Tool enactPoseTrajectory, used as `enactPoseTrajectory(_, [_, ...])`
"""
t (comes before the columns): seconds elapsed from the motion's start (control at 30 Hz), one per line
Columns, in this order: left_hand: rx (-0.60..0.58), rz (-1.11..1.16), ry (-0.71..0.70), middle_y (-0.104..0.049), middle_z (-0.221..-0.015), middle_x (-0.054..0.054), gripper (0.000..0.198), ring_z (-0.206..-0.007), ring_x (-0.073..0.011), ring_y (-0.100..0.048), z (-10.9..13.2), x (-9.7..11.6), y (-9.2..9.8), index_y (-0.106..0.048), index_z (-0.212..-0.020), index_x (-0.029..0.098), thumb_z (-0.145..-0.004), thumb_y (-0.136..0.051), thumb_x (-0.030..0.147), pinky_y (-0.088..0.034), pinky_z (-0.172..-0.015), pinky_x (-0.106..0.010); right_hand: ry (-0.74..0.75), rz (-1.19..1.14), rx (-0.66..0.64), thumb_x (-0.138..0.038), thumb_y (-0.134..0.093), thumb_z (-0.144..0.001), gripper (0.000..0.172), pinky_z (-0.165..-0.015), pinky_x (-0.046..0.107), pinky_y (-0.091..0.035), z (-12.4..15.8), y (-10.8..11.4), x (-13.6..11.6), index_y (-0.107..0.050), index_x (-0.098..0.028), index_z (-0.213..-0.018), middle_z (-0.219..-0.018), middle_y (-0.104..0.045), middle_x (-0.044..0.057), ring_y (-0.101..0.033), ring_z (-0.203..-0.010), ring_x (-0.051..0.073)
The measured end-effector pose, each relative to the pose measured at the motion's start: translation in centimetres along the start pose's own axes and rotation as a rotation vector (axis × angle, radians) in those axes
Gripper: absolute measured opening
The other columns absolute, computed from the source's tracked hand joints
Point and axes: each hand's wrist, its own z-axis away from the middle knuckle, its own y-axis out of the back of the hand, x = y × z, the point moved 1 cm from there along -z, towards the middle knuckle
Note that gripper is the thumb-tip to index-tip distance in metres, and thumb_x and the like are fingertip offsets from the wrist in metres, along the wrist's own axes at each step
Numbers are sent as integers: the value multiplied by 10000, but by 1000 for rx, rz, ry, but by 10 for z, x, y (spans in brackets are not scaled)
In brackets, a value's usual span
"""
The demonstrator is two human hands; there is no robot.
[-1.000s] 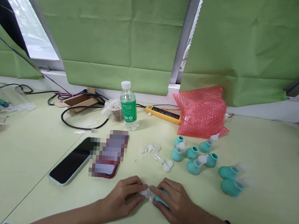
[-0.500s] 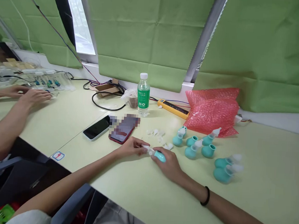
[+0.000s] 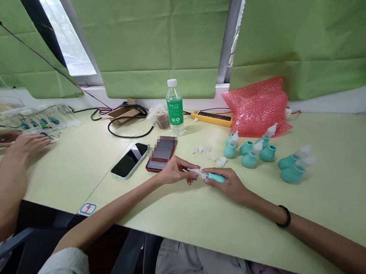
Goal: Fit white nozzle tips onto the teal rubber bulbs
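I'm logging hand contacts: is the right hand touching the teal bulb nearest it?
Touching. The head view shows the right hand holding the teal bulb between its fingers and thumb.

"How many teal bulbs [image 3: 217, 178]?"
"Nine: one gripped by the right hand [image 3: 230, 183], eight beyond and right of that grip. Five of those eight wear nozzles [image 3: 257, 147]; three are open."
"Phones [image 3: 129, 161]?"
"Two, left of the grip."
"Bottles [image 3: 176, 112]?"
"One, beyond it, plus one yellow power strip [image 3: 211, 118] and one red parcel [image 3: 258, 109]."
"White bits [image 3: 221, 162]?"
"Several, just beyond; too small to count."
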Motion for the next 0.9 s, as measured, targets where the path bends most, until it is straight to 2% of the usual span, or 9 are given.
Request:
enactPoseTrajectory(0.1, [-58,-6,-33,-618,-656,-88,358,-487,-112,-537,8,9,0,-615,-889,55,-609,-625,279,-478,-488,-265,-145,-191,-154,-364,-558,-670,324,-500,222,-419,0,2,-11,-589,-137,-899,-623,-582,21,-516,-539,115])
enactPoseTrajectory(0.17, [-79,-10,-43,-616,-650,-88,327,-483,-109,-535,12,13,-1,-623,-865,54,-624,-614,275,-478,-486,-263,-195,-311,-218,-359,-563,-666,295,-463,210,-398,-1,2,-14,-594,-123,-840,-584,-549,8,-476,-484,88])
enactPoseTrajectory(0.27, [-63,5,-53,-608,-616,-77,316,-450,-98,-519,13,14,-3,-626,-860,56,-632,-607,275,-466,-451,-250,-225,-433,-258,-350,-554,-677,259,-450,209,-386,-1,-1,-15,-578,-117,-789,-582,-535,6,-451,-458,72])
enactPoseTrajectory(0.33, [-7,28,-59,-596,-573,-62,316,-417,-86,-497,11,12,-5,-627,-857,59,-629,-610,276,-444,-412,-233,-213,-470,-251,-347,-536,-694,252,-460,213,-391,-1,-3,-14,-555,-127,-816,-590,-540,4,-459,-464,75])
enactPoseTrajectory(0.47, [110,53,-64,-580,-533,-45,330,-413,-78,-476,8,7,-7,-631,-850,61,-608,-626,285,-409,-382,-210,-95,-317,-175,-321,-537,-692,227,-585,239,-420,-5,-1,-12,-549,-145,-834,-693,-574,27,-522,-623,116])
enactPoseTrajectory(0.53, [113,45,-62,-592,-577,-56,345,-423,-72,-468,7,4,-11,-630,-860,64,-595,-636,285,-408,-388,-209,-30,-160,-162,-296,-568,-660,213,-635,249,-417,-7,3,-12,-569,-150,-814,-746,-582,36,-524,-690,134])
enactPoseTrajectory(0.7, [107,35,-116,-613,-735,-90,350,-498,-85,-499,11,5,-17,-604,-926,79,-633,-604,271,-461,-481,-245,120,148,-124,-219,-568,-635,154,-641,253,-415,-7,18,-16,-568,-165,-779,-733,-581,23,-505,-672,127])
enactPoseTrajectory(0.8, [255,-110,-242,-616,-711,-84,310,-539,-103,-522,14,16,-6,-606,-921,92,-674,-560,273,-470,-513,-249,162,223,1,-228,-551,-653,186,-631,260,-425,-8,30,-24,-527,-171,-828,-739,-581,25,-512,-657,129])
enactPoseTrajectory(0.9, [584,-405,-476,-621,-748,-68,231,-664,-130,-551,15,32,19,-634,-852,133,-669,-559,254,-469,-608,-249,141,228,170,-257,-530,-681,365,-609,258,-440,-20,46,-34,-416,-185,-1021,-755,-591,23,-532,-637,130])
